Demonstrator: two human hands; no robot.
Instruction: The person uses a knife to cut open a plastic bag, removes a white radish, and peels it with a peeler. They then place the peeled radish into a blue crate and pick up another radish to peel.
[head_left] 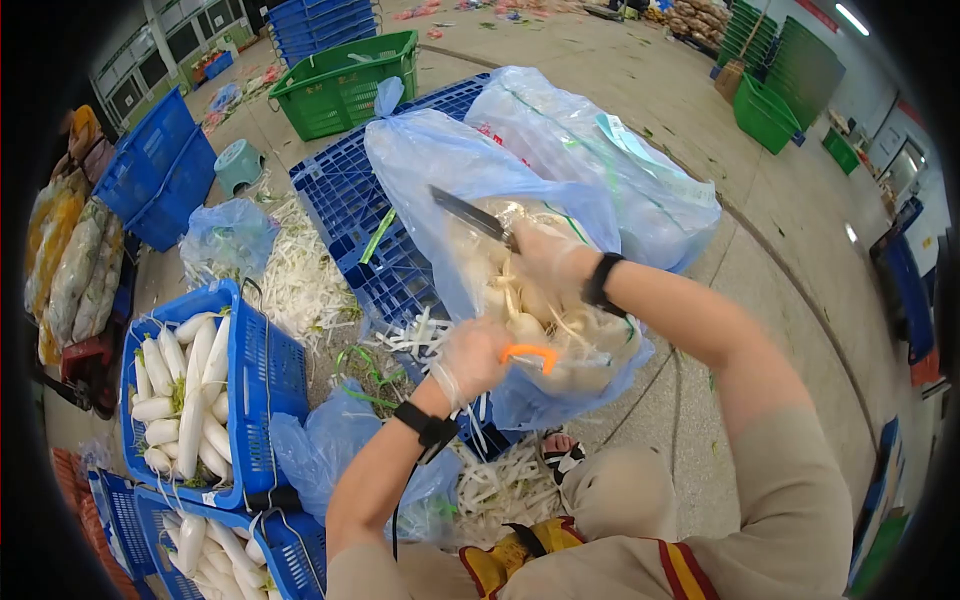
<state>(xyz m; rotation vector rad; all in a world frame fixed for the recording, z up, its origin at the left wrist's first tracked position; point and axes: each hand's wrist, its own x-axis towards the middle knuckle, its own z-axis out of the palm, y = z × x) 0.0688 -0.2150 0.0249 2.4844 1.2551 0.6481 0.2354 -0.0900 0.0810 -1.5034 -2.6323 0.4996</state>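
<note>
My left hand point(470, 357), in a clear plastic glove, is closed around an orange-handled peeler point(531, 353) at the near edge of an opened blue plastic bag point(420, 165). Whitish radishes point(525, 300) with pale stem ends lie in the bag. Over them, my right hand point(548, 252), slightly blurred, grips a knife point(465, 212) whose dark blade points up and to the left. The bag rests on a blue plastic pallet point(345, 205). Part of the knife handle is hidden in my fingers.
A second full bag point(640, 190) lies behind. At left stands a blue crate point(245, 400) of peeled white radishes, with another crate point(300, 550) nearer. Peel strips point(305, 265) cover the floor. A green basket point(345, 90) and a small stool point(238, 166) stand beyond.
</note>
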